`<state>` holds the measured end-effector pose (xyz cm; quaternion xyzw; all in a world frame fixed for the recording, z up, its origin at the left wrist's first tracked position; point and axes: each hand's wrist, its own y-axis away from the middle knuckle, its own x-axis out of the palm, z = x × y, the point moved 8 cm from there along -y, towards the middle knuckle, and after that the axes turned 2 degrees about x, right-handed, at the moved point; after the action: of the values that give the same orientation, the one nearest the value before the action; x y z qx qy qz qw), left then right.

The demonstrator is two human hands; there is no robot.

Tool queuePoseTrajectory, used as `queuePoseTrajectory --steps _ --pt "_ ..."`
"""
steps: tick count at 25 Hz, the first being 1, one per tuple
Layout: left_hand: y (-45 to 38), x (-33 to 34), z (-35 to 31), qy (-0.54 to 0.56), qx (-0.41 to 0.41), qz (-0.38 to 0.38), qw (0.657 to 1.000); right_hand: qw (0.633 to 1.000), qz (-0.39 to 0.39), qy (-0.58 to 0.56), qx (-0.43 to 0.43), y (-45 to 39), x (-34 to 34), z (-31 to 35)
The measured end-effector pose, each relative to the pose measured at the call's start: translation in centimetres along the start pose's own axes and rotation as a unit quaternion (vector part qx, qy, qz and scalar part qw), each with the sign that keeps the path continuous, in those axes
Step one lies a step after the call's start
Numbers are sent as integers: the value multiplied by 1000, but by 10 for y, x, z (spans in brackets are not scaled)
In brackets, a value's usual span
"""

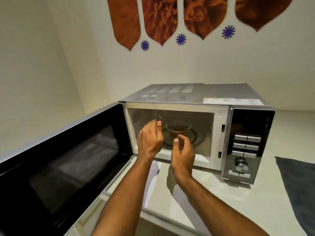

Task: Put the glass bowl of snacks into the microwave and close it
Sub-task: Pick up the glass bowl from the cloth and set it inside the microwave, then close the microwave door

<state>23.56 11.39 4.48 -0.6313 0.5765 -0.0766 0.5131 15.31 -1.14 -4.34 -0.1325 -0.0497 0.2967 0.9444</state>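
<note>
A silver microwave (pixel 187 92) stands on a pale counter with its black door (pixel 68 159) swung wide open to the left. Inside the white cavity, a clear glass bowl (pixel 179 127) holding brown snacks sits on the round glass turntable (pixel 196 136). My left hand (pixel 149 140) hovers at the cavity's mouth, just left of the bowl, fingers loosely curled and holding nothing. My right hand (pixel 184 154) is in front of the bowl and slightly below it, fingers apart, not touching the glass.
The control panel (pixel 245 147) with buttons and a dial is on the microwave's right side. A dark grey cloth (pixel 300 184) lies on the counter (pixel 187 193) at the right. The open door takes up the space at the left.
</note>
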Motion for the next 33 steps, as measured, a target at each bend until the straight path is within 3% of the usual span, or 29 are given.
queuePoseTrajectory --steps 5,9,13,17,20,23,26,33 --pt "15 -83 -50 -168 183 7 969 989 114 -35 87 81 20 -2" --pt "5 -137 -65 -303 209 44 929 967 202 -17 157 130 50 -6" --pt "-6 -185 -44 -410 129 100 898 923 306 -13 233 172 84 -8" --pt "-6 -221 -13 -515 5 175 839 869 390 2 306 216 116 -14" --pt "4 -236 8 -500 -96 257 821 837 437 -20 330 248 130 -13" --pt "11 -238 6 -474 -126 289 822 807 473 -64 348 269 135 -5" --pt "13 -236 -3 -458 -155 304 820 804 472 -68 355 273 126 -5" --pt "18 -225 -45 -408 -228 417 779 828 449 1 336 246 75 -17"
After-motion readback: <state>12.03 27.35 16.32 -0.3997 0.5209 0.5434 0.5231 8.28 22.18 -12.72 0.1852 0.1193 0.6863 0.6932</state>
